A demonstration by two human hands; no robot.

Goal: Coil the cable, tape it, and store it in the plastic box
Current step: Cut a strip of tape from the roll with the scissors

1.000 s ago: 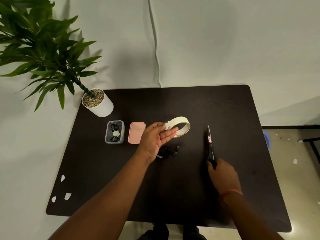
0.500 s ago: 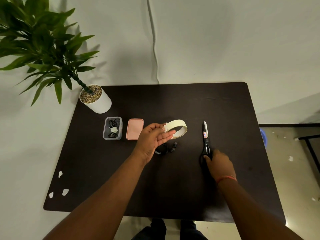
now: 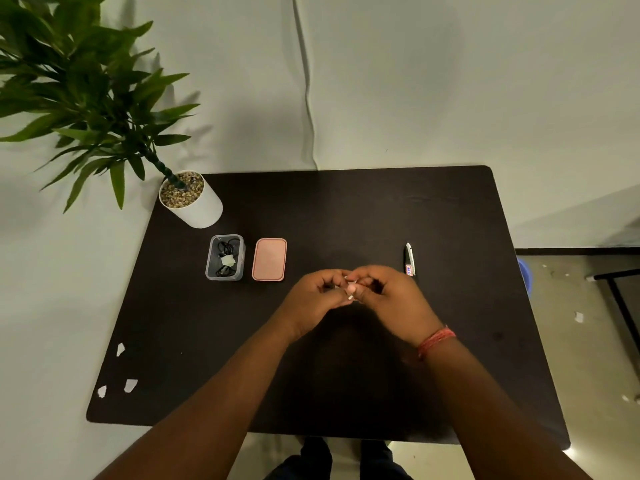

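Note:
My left hand (image 3: 311,299) and my right hand (image 3: 391,299) meet over the middle of the dark table (image 3: 346,209). Their fingertips pinch a small pale piece of tape (image 3: 350,289) between them. The tape roll and the loose black cable are hidden under my hands. To the left, the clear plastic box (image 3: 209,261) stands open and holds coiled black cables with a pale tape tab on them. Its pink lid (image 3: 269,259) lies flat just right of it.
The scissors (image 3: 409,259) lie right of my hands, only their blades showing. A white pot (image 3: 197,209) with a leafy plant stands at the table's back left corner. Three pale tape scraps (image 3: 130,385) sit near the front left edge.
My right hand left the scissors and came left to join my left hand. The tape roll and the cable on the table are now covered by both hands.

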